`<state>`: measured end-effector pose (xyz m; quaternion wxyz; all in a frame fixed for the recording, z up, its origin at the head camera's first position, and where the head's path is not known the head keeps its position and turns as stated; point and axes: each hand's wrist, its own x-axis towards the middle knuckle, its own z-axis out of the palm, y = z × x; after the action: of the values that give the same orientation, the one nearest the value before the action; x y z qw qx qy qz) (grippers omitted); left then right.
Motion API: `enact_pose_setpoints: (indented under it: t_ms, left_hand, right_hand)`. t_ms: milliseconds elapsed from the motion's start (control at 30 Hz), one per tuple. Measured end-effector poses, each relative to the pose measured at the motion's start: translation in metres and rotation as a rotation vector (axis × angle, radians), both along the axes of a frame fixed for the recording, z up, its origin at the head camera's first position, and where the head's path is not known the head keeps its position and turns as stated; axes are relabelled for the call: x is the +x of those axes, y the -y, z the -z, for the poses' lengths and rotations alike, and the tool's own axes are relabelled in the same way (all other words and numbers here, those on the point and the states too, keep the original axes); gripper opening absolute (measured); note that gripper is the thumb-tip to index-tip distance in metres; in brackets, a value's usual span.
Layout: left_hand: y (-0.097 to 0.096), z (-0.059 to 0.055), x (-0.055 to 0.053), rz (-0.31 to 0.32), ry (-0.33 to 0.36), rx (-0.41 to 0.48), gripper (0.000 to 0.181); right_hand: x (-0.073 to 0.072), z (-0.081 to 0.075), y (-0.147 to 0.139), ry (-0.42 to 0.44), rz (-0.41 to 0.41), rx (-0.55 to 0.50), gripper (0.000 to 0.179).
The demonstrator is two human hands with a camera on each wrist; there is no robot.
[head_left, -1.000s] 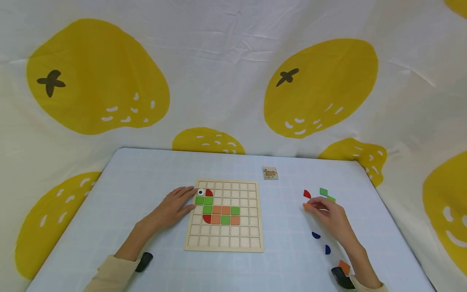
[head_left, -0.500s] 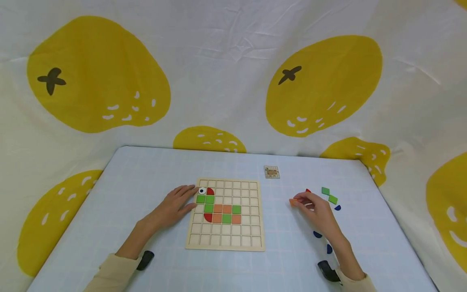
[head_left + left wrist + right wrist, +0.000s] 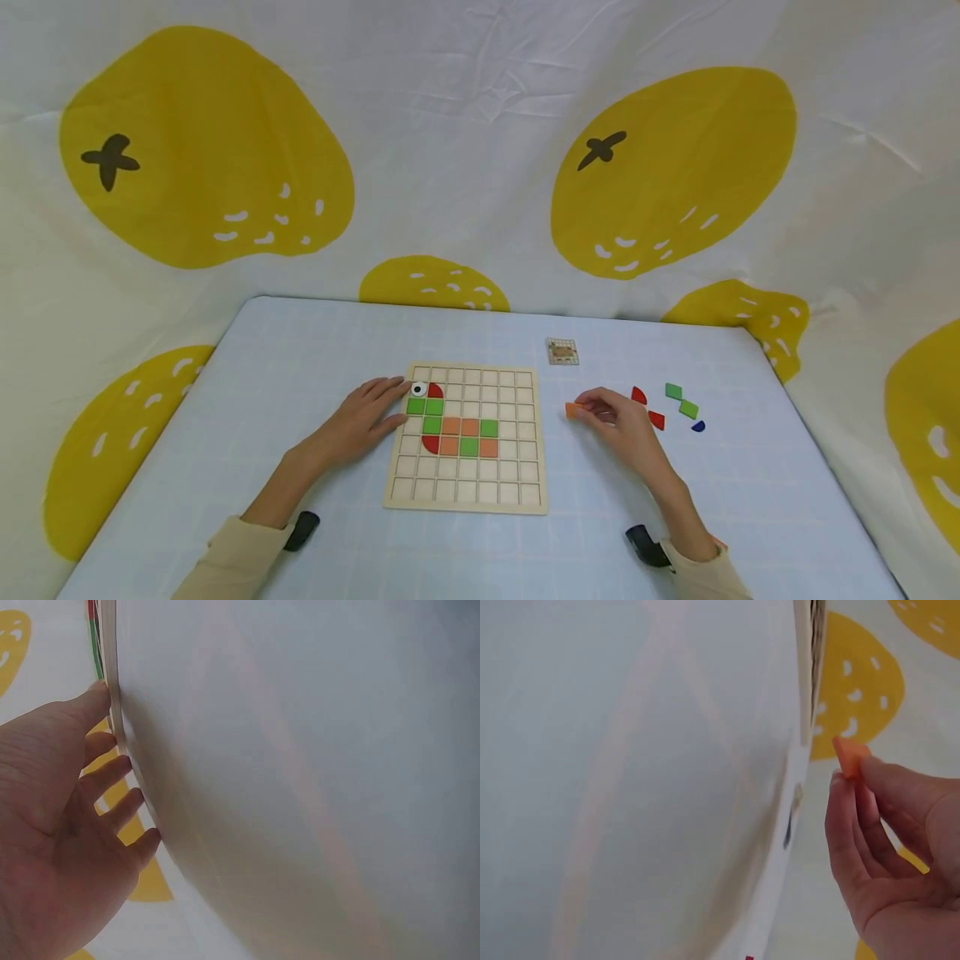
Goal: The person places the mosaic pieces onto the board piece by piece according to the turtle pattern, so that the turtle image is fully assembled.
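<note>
A wooden grid board [image 3: 465, 507] lies on the table, with an eye tile [image 3: 418, 389] and several red, green and orange tiles set in its cells. My left hand [image 3: 356, 425] rests at the board's left edge, fingers loosely extended. In the left wrist view its thumb and fingertips [image 3: 124, 766] meet that edge. To the right of the board, my right hand [image 3: 622, 429] pinches an orange tile [image 3: 850, 756] between thumb and fingers, raised over the table. Part of that tile is covered by the fingertips.
Right of my right hand lie two red pieces [image 3: 657, 420], two green tiles [image 3: 688, 409] and a blue half-round piece [image 3: 698, 426]. A small picture card [image 3: 562, 352] lies behind the board's right corner. Fruit-printed cloth hangs behind the table.
My right hand has carried the orange tile leftward from the loose pieces toward the board, uncovering red pieces. The blue pieces nearer me are now hidden by the arm. My left hand stays put.
</note>
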<state>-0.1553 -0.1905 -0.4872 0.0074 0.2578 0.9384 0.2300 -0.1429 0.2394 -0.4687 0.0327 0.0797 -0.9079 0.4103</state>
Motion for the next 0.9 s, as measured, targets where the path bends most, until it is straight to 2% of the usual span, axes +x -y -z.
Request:
enact_pose_setpoints:
  t_ms: [333, 567, 900]
  left_hand:
    - [0.001, 0.0, 0.0, -0.005, 0.01, 0.001, 0.058]
    - [0.0, -0.001, 0.0, -0.007, 0.014, 0.003, 0.057]
    - [-0.002, -0.003, 0.001, -0.017, 0.03, -0.008, 0.058]
  right_hand:
    - [-0.003, 0.001, 0.029, 0.023, -0.076, -0.064, 0.015]
    - [-0.004, 0.001, 0.049, 0.094, -0.148, -0.144, 0.018]
    - [-0.004, 0.004, 0.067, 0.107, -0.242, -0.151, 0.015]
